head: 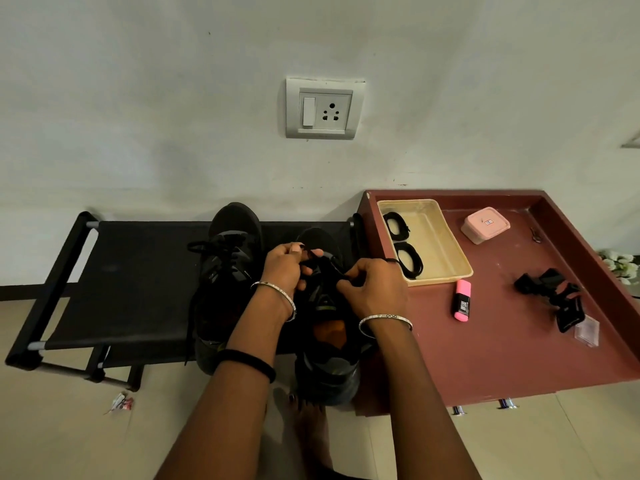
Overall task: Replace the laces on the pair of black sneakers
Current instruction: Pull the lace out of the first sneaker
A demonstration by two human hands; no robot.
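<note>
Laces are what we are handling: both hands are working over the right-hand sneaker (325, 306), which is standing on the black rack (138, 271) with its toe toward the wall and heel toward us, so its long axis is running away from us. Our left hand (284, 268) is sitting further up toward the toe, its fingers (294, 249) curled and pinching a strand of black lace (318, 263); our right hand (375, 289) is lying nearer the tongue on the shoe's right side, its fingers (349, 278) bent in and pinching another part of it. The strand is stretching crosswise between the hands. We are judging this to be unthreading the old lace, though against black fabric we cannot tell which eyelet it is leaving. The other sneaker (228, 265) is standing just to the left, its lace hanging loose. Two coiled laces (410, 259) are lying in the beige tray (446, 271) on the maroon desk (502, 341) to the right, so our right hand is the nearer one for fetching them.
</note>
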